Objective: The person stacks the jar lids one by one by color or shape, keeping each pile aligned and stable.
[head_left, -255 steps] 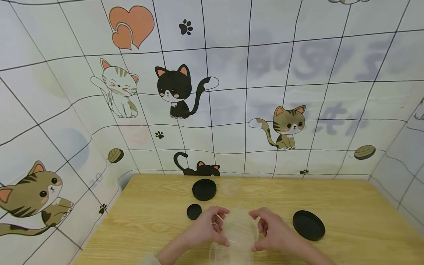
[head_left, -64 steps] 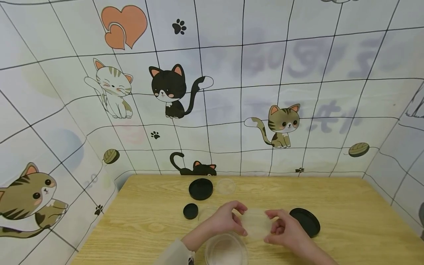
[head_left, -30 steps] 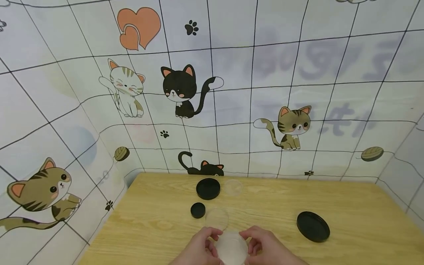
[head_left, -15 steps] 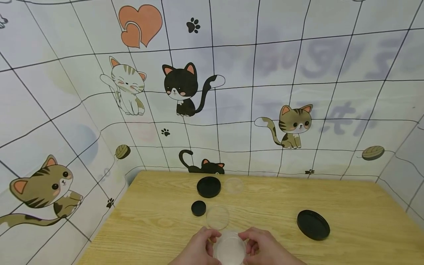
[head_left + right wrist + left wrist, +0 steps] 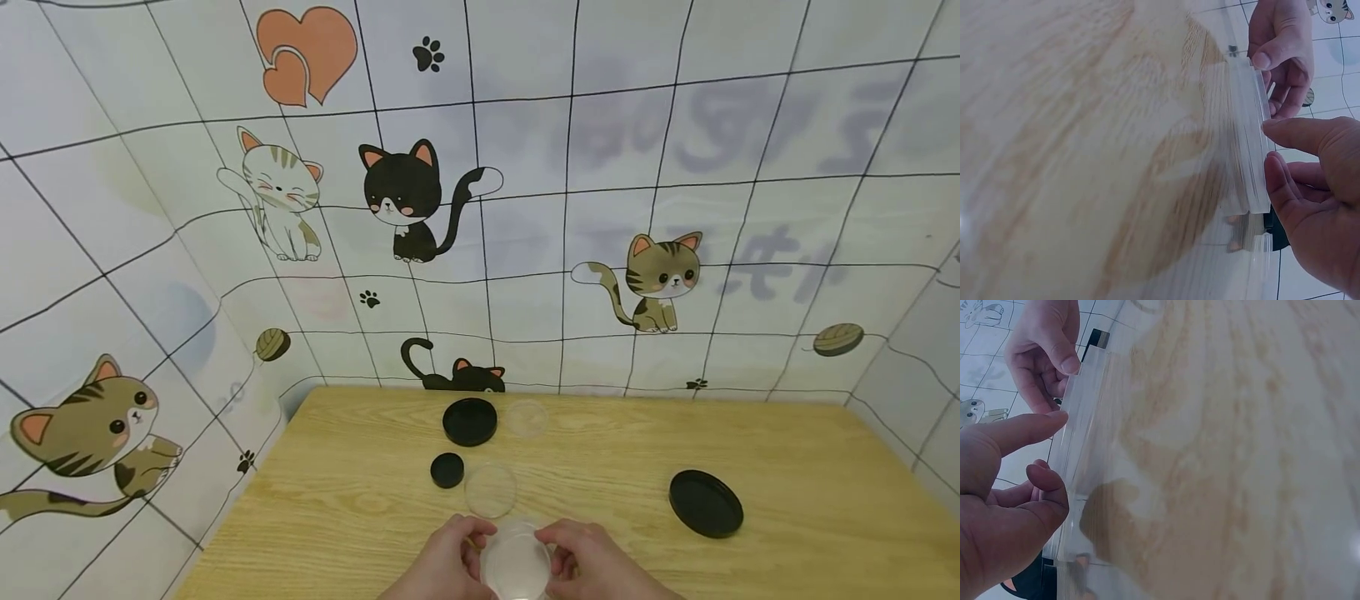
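Note:
A clear round plastic container (image 5: 517, 560) stands on the table near its front edge, between my hands. My left hand (image 5: 450, 560) grips its left side, thumb and forefinger at the rim. On the opposite side my right hand (image 5: 596, 565) holds it likewise. Both wrist views show the container's transparent layered wall (image 5: 1079, 437), with fingertips against it. Just beyond lies a clear disc (image 5: 491, 490). A small black round lid (image 5: 447, 470) is to the left of that disc.
Farther back on the wooden table (image 5: 600, 450) are a larger black round lid (image 5: 470, 422) and another clear disc (image 5: 528, 418). One more black lid (image 5: 706, 503) lies to the right. A cat-print cloth wall (image 5: 525, 275) borders the back and sides.
About two seconds ago my hands held a clear piece up to the right of a round clear container. They have since brought it left and down onto that container, and have barely moved since.

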Motion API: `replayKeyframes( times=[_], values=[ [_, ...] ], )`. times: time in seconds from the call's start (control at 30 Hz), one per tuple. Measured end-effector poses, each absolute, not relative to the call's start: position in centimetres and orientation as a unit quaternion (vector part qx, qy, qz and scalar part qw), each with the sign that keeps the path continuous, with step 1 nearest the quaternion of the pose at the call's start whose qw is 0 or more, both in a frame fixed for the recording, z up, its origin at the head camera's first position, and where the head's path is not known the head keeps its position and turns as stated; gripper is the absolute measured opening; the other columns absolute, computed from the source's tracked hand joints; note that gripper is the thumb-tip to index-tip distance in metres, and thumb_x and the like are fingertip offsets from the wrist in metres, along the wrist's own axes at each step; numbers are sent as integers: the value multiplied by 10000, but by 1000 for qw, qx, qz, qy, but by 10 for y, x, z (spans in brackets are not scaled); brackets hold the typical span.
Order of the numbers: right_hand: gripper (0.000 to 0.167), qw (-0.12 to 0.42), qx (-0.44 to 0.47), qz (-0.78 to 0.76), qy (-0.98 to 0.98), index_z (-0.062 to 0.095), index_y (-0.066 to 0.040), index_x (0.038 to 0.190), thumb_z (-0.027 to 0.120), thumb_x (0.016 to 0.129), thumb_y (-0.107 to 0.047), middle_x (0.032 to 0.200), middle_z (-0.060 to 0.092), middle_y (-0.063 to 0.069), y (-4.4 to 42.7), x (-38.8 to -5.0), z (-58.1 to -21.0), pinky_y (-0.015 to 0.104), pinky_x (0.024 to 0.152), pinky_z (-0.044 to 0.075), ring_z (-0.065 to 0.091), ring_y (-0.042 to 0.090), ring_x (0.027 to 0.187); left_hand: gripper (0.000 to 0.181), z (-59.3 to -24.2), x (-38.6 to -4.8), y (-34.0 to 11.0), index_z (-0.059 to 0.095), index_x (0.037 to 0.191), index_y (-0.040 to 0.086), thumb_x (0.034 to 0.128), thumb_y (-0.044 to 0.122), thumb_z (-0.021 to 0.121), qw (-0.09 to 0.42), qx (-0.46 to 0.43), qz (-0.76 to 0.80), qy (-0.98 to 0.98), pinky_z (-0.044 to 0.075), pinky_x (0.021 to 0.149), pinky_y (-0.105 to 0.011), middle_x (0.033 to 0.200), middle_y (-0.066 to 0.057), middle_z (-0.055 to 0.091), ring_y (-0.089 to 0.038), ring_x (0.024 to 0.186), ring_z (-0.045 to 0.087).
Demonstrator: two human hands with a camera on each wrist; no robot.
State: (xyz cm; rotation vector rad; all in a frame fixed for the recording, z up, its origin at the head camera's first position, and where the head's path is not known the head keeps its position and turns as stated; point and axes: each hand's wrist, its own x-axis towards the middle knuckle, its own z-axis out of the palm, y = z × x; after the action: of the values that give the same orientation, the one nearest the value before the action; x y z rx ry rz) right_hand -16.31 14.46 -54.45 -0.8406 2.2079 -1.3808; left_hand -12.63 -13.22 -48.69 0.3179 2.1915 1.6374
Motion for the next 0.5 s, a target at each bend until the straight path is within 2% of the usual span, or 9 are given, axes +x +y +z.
replayKeyframes(
  times=[0.13, 0.33, 0.5],
  values=[
    [535, 193, -307, -484, 797, 615, 5, 1348, 797, 880, -182, 956, 651, -118, 144, -165, -551, 243, 701, 543, 619, 52, 815, 647, -485, -126, -132, 633, 1212, 48, 636, -154, 846, 193, 107, 577, 786, 450, 608, -219, 998, -75, 523, -196, 755, 538],
    [592, 217, -280, -498, 792, 592, -23, 1395, 819, 876, -198, 943, 659, -83, 145, -167, -557, 237, 714, 538, 618, 76, 817, 644, -484, -126, -132, 630, 1213, 46, 637, -154, 838, 199, 102, 577, 785, 440, 602, -214, 1001, -80, 517, -198, 755, 531],
    [619, 221, -286, -493, 791, 568, -9, 1414, 818, 886, -214, 961, 653, -75, 147, -167, -557, 240, 701, 537, 612, 79, 820, 641, -484, -125, -131, 628, 1212, 56, 640, -142, 839, 200, 107, 575, 786, 442, 598, -210, 1014, -79, 514, -193, 752, 538]
  ],
)
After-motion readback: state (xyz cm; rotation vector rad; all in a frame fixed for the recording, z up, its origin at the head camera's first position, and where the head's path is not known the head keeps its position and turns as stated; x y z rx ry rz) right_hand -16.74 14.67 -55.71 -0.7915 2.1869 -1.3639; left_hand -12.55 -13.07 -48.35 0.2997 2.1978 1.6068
